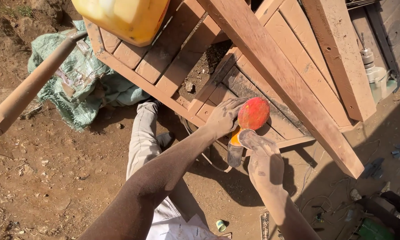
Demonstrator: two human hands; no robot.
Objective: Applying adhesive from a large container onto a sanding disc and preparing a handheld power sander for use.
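Note:
My left hand (222, 118) grips the head of a hand-held power sander, just left of its round red-orange disc (254, 113), which faces up at me. The tool's orange and grey body (234, 149) hangs down below the disc. From the lower right, my right hand (264, 162) reaches up and its dusty fingertips sit on the lower edge of the disc. Both hands and the tool are in front of a reddish-brown wooden slatted frame (177, 62).
A long diagonal plank (289, 84) crosses the frame to the right of the disc. A yellow plastic can (124, 18) rests on top. A green woven sack (80, 75) and a wooden handle (26, 91) lie left. Cables (209, 162) and small tools litter the dirt.

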